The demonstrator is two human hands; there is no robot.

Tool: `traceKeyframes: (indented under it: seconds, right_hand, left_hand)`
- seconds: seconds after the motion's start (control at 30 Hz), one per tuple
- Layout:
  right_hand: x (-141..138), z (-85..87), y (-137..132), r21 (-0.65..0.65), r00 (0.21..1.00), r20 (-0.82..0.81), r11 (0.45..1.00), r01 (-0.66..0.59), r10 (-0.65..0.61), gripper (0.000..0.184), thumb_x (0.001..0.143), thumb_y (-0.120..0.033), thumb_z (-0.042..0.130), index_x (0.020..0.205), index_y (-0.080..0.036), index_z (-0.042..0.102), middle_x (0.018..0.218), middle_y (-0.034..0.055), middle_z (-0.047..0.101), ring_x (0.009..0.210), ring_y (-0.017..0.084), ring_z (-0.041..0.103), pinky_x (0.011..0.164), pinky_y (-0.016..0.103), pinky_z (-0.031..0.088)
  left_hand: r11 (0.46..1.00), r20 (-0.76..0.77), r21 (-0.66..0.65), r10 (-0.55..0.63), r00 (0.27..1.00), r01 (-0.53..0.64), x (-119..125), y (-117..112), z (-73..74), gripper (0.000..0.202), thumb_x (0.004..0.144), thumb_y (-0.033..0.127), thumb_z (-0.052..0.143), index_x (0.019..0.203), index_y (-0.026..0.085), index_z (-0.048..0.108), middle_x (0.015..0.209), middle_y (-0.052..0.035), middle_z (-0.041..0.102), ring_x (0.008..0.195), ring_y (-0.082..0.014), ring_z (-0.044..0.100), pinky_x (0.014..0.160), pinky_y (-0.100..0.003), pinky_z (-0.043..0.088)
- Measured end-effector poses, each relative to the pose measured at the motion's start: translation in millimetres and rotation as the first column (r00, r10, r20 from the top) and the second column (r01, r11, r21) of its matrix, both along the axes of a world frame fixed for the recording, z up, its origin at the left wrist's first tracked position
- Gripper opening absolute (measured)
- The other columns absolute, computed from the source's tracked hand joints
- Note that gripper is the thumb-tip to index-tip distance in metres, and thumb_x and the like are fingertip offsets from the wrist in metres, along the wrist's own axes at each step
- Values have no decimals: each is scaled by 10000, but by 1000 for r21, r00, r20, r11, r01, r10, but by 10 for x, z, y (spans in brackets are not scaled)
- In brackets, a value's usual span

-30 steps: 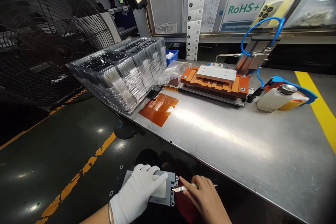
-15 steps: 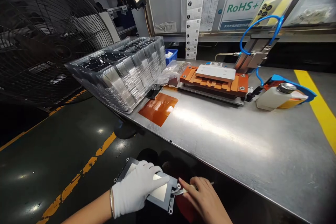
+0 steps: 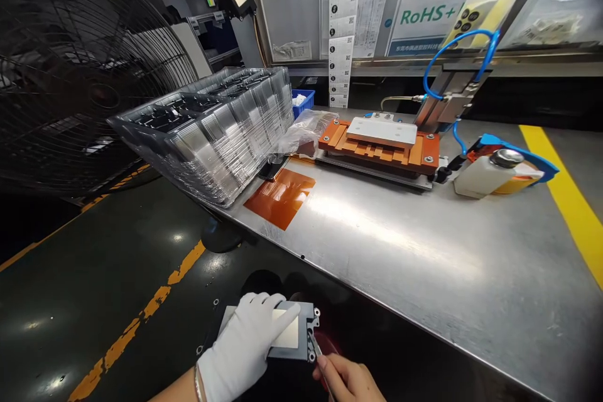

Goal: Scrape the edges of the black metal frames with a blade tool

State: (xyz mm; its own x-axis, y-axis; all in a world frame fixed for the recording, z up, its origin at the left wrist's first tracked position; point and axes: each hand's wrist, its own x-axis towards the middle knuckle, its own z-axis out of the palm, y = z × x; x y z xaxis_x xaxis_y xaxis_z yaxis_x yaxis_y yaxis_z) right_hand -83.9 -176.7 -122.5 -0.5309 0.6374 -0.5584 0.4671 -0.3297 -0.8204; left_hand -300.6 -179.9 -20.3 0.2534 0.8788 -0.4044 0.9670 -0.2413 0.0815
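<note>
1. At far left, a pedestal fan (image 3: 89,88) stands beside the bench. To its right, a stack of clear plastic trays (image 3: 211,138) sits at the bench's left end.
2. Below the front edge of the stainless-steel bench (image 3: 400,251), the left hand (image 3: 245,345), in a white cotton glove, lies across a grey metal plate (image 3: 304,320). Its fingers are extended and pressed flat, not clenched, pinning the plate.
3. The plate, the main workpiece, sits low near the person's lap and carries a white rectangular pad (image 3: 287,330). It has screw holes at its corners.
4. At the plate's right edge, the bare right hand (image 3: 346,380) pinches a craft knife (image 3: 316,352) between thumb and fingers. The blade points up at the edge near the corner hole. Contact between blade and plate cannot be confirmed.
5. On the bench, an orange sheet (image 3: 277,201) lies flat near the trays. Further right are an orange fixture (image 3: 377,151) and a white bottle (image 3: 485,176).
6. Step in hand: judged from the hand positions, this is blade work along the plate's right edge. The next move calls for firm left-hand pressure, with the fingers kept clear of the blade's path.
</note>
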Motion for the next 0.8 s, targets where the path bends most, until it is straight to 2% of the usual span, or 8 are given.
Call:
traceKeyframes:
  seconds: [0.1, 0.2, 0.4, 0.57, 0.7, 0.8]
  right_hand:
    - [22, 113, 55, -24, 1000, 15, 1000, 6, -6, 736, 857, -839, 303, 828, -211, 686, 491, -23, 512, 495, 148, 532, 515, 249, 374]
    - [24, 165, 76, -14, 999, 7, 999, -32, 32, 746, 837, -856, 318, 795, -214, 695, 489, -17, 525, 508, 155, 548, 512, 246, 390]
    - [28, 174, 98, -10, 1000, 30, 1000, 7, -7, 722, 856, -837, 300, 812, -219, 672, 492, -26, 525, 502, 155, 552, 517, 247, 404]
    - [9, 200, 112, 28, 999, 4, 999, -38, 38, 712, 855, -832, 317, 773, -224, 677, 534, -14, 553, 514, 155, 564, 538, 253, 418]
    - [2, 217, 128, 7, 999, 18, 999, -39, 39, 745, 844, -851, 284, 800, -213, 666, 520, -15, 512, 524, 164, 552, 529, 256, 402]
    - [9, 205, 121, -17, 999, 2, 999, -48, 48, 759, 822, -871, 300, 790, -205, 661, 554, -4, 538, 536, 162, 554, 541, 262, 402]
  left_hand:
    - [1000, 4, 6, 6, 1000, -6, 6, 6, 2, 901, 571, -22, 471, 1406, 309, 397, 1267, -104, 599, 982, -333, 582, 804, -510, 496]
    - [1000, 11, 2, 9, 1000, -9, 14, 5, 6, 893, 576, -25, 463, 1404, 304, 404, 1261, -106, 601, 993, -342, 579, 807, -521, 495]
    - [1000, 26, 8, 21, 999, -22, -7, -7, 3, 892, 577, -20, 471, 1404, 306, 405, 1280, -113, 593, 1011, -330, 572, 832, -522, 486]
    - [1000, 28, 8, 25, 999, -26, -10, -3, 4, 865, 612, -10, 471, 1413, 310, 408, 1304, -118, 582, 1052, -333, 565, 866, -527, 478]
    - [1000, 22, 7, 24, 999, -24, -15, -10, -20, 898, 596, -20, 476, 1430, 303, 397, 1331, -126, 570, 1075, -336, 563, 888, -528, 471]
    - [1000, 26, 14, 24, 999, -25, -30, -27, -55, 917, 580, -26, 481, 1432, 301, 396, 1331, -131, 570, 1073, -339, 565, 888, -527, 472]
